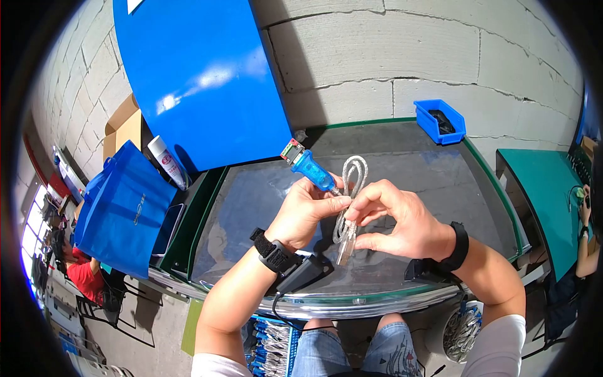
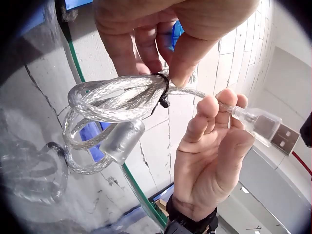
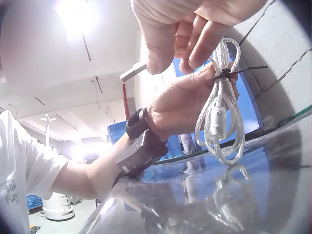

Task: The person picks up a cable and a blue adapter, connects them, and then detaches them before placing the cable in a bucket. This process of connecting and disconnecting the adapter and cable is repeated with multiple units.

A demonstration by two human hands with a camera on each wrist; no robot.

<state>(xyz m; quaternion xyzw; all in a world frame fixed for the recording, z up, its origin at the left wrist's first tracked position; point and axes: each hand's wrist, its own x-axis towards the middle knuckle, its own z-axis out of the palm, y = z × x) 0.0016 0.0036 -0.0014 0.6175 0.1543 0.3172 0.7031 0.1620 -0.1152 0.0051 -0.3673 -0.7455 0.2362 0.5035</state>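
My left hand [image 1: 306, 210] grips a coiled clear-jacketed USB cable [image 1: 355, 173]. At one end is a translucent blue connector housing [image 1: 313, 171] with a multicoloured part at its tip. A black tie [image 2: 165, 92] wraps the bundle, right beside the left thumb and fingers. Within the loops sits a clear cylinder [image 3: 218, 122]. The other end, a clear USB plug [image 2: 263, 124], juts past my right hand [image 1: 405, 220]. Its fingers bend by the cable just behind the plug, while the thumb stands apart from them. Black straps with devices circle both wrists.
A dark mat with a glossy clear sheet [image 1: 440, 188] covers the table. At its back right stands a blue bin [image 1: 440, 122] with black items. On the left are a blue bag [image 1: 125, 207] and a spray can [image 1: 168, 162]. Bundled cables [image 1: 270, 345] fill a crate below.
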